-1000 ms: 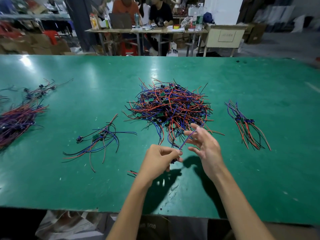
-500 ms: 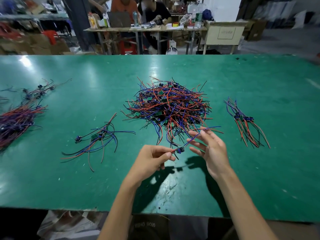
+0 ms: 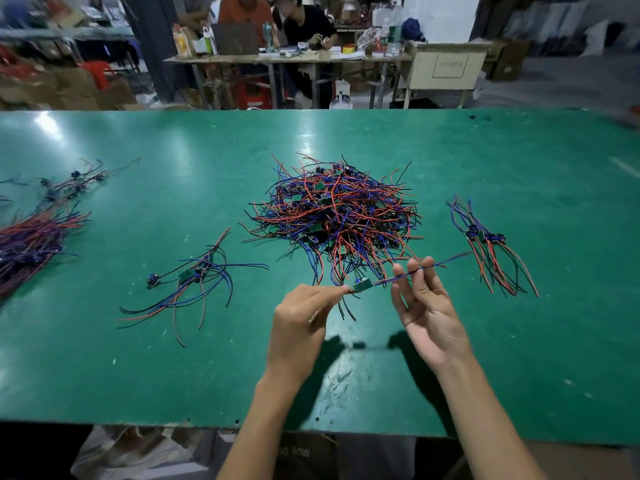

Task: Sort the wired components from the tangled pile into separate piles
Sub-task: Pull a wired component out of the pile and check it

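Note:
A tangled pile (image 3: 337,220) of red, blue and black wired components with small green boards lies mid-table. In front of it my left hand (image 3: 301,323) pinches one wired component (image 3: 363,285) at its green board. My right hand (image 3: 427,306) pinches that component's blue and red wires between raised fingertips, stretching them out to the right. Sorted piles lie apart: a small one (image 3: 194,278) at the left, a small one (image 3: 491,247) at the right, and a large bundle (image 3: 31,240) at the far left edge.
The green table (image 3: 519,358) has its front edge close to my body. A thin string of components (image 3: 72,187) lies at the back left. Beyond the far edge, people sit at a cluttered table (image 3: 287,58) among boxes.
The component has come out of the pile's front edge. My hands have drawn apart, the right sliding outward along the wires, which now run straight to the right.

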`<state>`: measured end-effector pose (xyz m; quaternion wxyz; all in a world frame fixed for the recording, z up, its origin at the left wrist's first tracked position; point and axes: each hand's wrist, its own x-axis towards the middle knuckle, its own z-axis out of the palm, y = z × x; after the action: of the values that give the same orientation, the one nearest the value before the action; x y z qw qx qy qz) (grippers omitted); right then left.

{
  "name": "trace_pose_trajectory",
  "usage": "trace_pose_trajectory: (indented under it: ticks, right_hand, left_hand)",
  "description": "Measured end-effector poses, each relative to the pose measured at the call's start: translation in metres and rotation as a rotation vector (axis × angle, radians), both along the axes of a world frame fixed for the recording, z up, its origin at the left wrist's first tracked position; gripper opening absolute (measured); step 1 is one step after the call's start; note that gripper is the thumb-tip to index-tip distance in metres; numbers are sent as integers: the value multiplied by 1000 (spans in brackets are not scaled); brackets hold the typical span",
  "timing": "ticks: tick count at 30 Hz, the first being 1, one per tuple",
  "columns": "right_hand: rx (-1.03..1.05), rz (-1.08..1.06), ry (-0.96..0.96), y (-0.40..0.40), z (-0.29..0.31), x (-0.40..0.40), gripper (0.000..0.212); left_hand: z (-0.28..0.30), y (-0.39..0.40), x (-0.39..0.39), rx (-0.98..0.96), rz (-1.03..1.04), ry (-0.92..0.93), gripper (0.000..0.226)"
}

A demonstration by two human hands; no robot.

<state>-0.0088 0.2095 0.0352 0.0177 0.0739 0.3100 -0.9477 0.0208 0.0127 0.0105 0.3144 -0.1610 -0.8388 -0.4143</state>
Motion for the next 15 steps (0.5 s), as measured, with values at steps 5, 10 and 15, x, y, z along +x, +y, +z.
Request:
trace_pose_trajectory:
  ticks: [5, 10, 15]
  right_hand:
    - [278, -162, 59, 8, 20, -4, 27]
    - [710, -275, 66, 59, 65, -48, 24]
    - [1210, -203, -140, 124, 79, -145, 30]
  left_hand:
    - [1, -2, -3, -115, -11, -136, 22]
    - [-17, -2, -8, 115, 93, -307, 14]
    - [-20, -14, -26, 634, 199, -451, 22]
